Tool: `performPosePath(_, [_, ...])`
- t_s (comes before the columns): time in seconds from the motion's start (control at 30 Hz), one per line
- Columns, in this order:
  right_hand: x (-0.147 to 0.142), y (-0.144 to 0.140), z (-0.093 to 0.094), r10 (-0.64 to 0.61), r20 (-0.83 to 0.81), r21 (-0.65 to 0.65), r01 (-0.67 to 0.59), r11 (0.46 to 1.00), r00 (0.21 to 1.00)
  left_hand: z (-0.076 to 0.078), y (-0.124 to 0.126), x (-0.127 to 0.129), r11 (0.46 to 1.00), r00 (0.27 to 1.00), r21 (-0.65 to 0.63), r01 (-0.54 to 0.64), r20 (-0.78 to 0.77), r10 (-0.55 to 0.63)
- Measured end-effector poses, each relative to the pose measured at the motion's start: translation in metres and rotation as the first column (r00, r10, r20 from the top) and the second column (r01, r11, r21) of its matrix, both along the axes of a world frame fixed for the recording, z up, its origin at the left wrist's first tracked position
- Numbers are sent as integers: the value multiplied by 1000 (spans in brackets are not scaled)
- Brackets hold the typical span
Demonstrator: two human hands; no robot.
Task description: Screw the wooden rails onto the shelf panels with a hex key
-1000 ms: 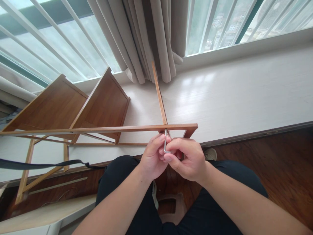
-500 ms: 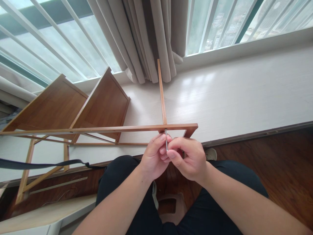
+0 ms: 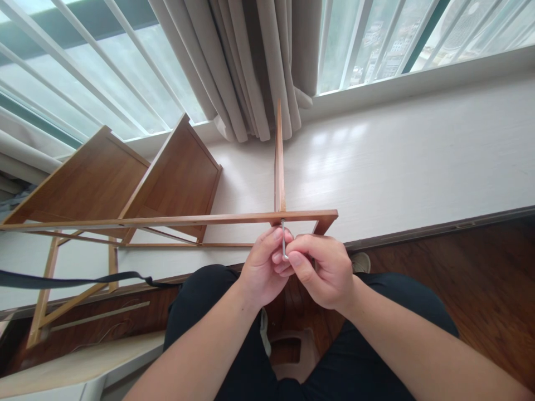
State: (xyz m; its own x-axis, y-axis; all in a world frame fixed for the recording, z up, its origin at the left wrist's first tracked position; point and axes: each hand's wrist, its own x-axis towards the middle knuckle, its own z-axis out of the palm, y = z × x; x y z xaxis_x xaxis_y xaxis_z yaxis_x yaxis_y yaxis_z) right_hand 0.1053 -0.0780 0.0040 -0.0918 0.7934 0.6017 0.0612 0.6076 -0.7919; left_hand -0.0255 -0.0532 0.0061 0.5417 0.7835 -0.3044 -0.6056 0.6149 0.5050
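Note:
A thin metal hex key [image 3: 283, 239] runs from the near edge of a wooden frame [image 3: 225, 218] towards me, its far tip at the rail and its bent end close to my body. My right hand [image 3: 324, 269] pinches the bent end between thumb and finger. Curled around the key's long shaft is my left hand [image 3: 264, 264], thumb just left of it; its lower fingers are partly hidden. Beyond the rail, in line with the key, a narrow wooden board [image 3: 280, 161] stands out from the frame. The screw head is hidden.
Two wooden shelf panels [image 3: 179, 178] stand in the frame's left part. The frame rests on a white ledge [image 3: 401, 150] below barred windows and a grey curtain [image 3: 234, 67]. A black strap [image 3: 83, 280] crosses at left. A plastic stool [image 3: 307, 356] sits between my legs.
The narrow board has turned a little, its far end shifting right and more of its face showing. The hex key's bent end has swung slightly and shows more clearly. Both hands stay nearly in place.

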Motion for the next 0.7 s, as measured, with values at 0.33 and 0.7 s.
performPosePath(0.33, [-1, 1, -2, 4, 64, 57, -7, 998, 998, -2, 0, -1, 1000, 999, -15, -20, -38, 20])
performPosePath(0.7, [-2, 0, -1, -45, 70, 62, 41, 997, 997, -5, 1, -3, 1000, 998, -7, -26, -56, 26])
